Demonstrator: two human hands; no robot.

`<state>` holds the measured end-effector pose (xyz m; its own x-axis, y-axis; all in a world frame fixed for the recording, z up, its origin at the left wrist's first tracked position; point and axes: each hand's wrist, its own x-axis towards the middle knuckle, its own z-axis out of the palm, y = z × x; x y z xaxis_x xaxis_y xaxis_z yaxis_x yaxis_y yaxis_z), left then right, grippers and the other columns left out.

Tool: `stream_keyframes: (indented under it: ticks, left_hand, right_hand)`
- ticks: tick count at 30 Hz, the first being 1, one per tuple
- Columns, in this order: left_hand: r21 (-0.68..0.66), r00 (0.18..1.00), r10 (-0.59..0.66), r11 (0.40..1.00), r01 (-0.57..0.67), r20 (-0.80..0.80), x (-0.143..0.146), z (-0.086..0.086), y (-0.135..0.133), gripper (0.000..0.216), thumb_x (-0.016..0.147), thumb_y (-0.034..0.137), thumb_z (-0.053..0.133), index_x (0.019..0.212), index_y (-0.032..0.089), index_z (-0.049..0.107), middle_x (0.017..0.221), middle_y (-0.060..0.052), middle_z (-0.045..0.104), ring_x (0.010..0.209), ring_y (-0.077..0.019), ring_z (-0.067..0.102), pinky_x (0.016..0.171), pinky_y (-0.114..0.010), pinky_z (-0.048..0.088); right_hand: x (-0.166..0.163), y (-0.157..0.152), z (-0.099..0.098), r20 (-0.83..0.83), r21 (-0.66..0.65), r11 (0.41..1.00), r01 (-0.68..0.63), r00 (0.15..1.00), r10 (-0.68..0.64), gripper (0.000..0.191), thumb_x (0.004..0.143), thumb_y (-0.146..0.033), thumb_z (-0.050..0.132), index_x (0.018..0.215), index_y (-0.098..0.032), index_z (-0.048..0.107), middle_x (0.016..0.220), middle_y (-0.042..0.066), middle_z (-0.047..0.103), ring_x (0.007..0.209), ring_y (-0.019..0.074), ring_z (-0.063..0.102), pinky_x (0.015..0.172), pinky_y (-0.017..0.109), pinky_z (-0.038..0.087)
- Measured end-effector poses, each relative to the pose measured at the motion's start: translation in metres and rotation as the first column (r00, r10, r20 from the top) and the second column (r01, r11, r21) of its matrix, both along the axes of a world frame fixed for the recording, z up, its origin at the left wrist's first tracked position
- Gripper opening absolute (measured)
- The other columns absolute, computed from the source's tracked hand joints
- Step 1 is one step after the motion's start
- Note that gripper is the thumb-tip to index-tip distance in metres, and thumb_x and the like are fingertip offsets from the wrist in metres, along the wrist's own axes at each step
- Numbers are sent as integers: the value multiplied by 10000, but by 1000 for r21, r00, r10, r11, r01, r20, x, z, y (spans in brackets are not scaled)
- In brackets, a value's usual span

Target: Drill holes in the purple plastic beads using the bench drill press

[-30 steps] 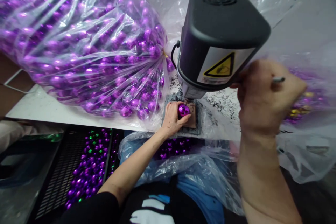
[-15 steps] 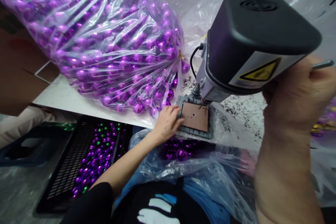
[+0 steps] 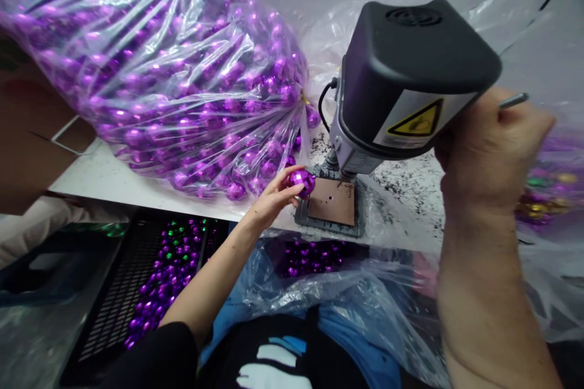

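Note:
Between the thumb and fingers of my left hand [image 3: 272, 197] is a shiny purple faceted ball ornament [image 3: 302, 183], held just left of the drill press's base. My right hand [image 3: 499, 134] is closed around the handle [image 3: 514, 100] at the right side of the black-topped drill press [image 3: 410, 67]. Part of that handle is hidden inside the hand. Under the drill tip lies a brown square board [image 3: 332, 209] with a small hole, resting on the grey metal base [image 3: 360, 225].
A large clear bag [image 3: 182, 91] of purple balls fills the left of the white table [image 3: 123, 185]. Dark shavings [image 3: 401, 176] are scattered right of the press. A black crate [image 3: 104, 310] with purple and green balls stands below left. Clear plastic sheeting [image 3: 365, 292] drapes over my lap.
My left hand, at the board's left edge before, now holds a purple ball there. The right hand stays on the drill press handle. The whole view has shifted slightly.

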<state>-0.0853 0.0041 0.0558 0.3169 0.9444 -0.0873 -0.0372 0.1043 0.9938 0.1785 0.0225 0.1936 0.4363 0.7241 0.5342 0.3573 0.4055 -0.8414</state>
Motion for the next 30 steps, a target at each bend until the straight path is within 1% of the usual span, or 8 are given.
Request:
stream_keyframes:
  ticks: [2, 5, 10, 15, 19, 23, 27, 30]
  left_hand:
    - [-146, 978, -34, 987, 65, 205, 9, -1, -8, 608, 886, 621, 700, 1359, 260, 579, 1186, -95, 721, 899, -223, 750, 669, -311, 556]
    - [-274, 934, -3, 956, 108, 358, 20, -9, -15, 606, 838, 668, 744, 1228, 226, 603, 1130, -110, 746, 851, -231, 766, 616, -291, 542]
    - [-312, 941, 11, 945, 101, 337, 26, -20, -16, 607, 773, 650, 821, 1121, 193, 626, 1009, -90, 759, 791, -213, 756, 588, -267, 534]
    - [-30, 994, 107, 994, -106, 12, 31, -27, -10, 556, 768, 489, 859, 1197, 211, 642, 1094, -53, 759, 971, -196, 718, 759, -282, 574]
    - [209, 953, 95, 977, -34, -289, 43, -28, -3, 484, 828, 388, 825, 1248, 229, 645, 1146, -45, 757, 1040, -224, 715, 937, -372, 568]
    - [375, 828, 179, 926, 41, -531, 56, -27, 0, 525, 820, 320, 842, 1283, 213, 617, 1199, -79, 729, 1118, -281, 690, 984, -429, 549]
    - [512, 723, 274, 850, 127, -635, 65, -29, 4, 480, 805, 312, 860, 1219, 215, 637, 1133, -78, 693, 1102, -288, 654, 972, -431, 530]
    - [530, 713, 302, 841, 114, -632, 72, -34, 6, 486, 779, 338, 891, 1198, 243, 663, 1080, -50, 657, 1079, -272, 636, 963, -412, 517]
  right_hand:
    - [0, 6, 4, -46, -59, 998, -19, 999, 16, 362, 870, -400, 593, 620, -164, 481, 570, -49, 397, 463, 7, 341, 429, 178, 300]
    - [3, 17, 7, -70, -100, 995, -25, 997, 18, 382, 859, -427, 624, 626, -168, 468, 539, -56, 388, 453, 13, 362, 435, 181, 324]
    - [6, 24, 6, -53, -83, 996, -22, 998, 18, 389, 856, -449, 639, 656, -174, 451, 563, -50, 437, 494, 28, 438, 449, 173, 370]
    - [5, 21, 4, 2, -78, 997, 3, 1000, -2, 418, 892, -468, 601, 642, -180, 432, 559, -50, 410, 490, 20, 415, 443, 163, 359]
    - [5, 21, 4, 14, -76, 997, 15, 1000, -14, 421, 906, -442, 573, 622, -198, 381, 553, -53, 373, 474, 22, 393, 430, 175, 340]
    - [5, 22, 4, 6, -70, 998, -4, 1000, 4, 394, 903, -435, 569, 646, -207, 378, 566, -55, 372, 492, 32, 400, 440, 188, 350]
    - [5, 22, 3, -6, -57, 998, -23, 1000, 23, 414, 898, -446, 582, 651, -213, 346, 573, -55, 372, 514, 31, 412, 465, 184, 369]
    - [5, 23, 2, -3, -43, 999, -22, 1000, 21, 420, 896, -451, 583, 652, -210, 340, 580, -55, 374, 518, 26, 403, 469, 182, 367]
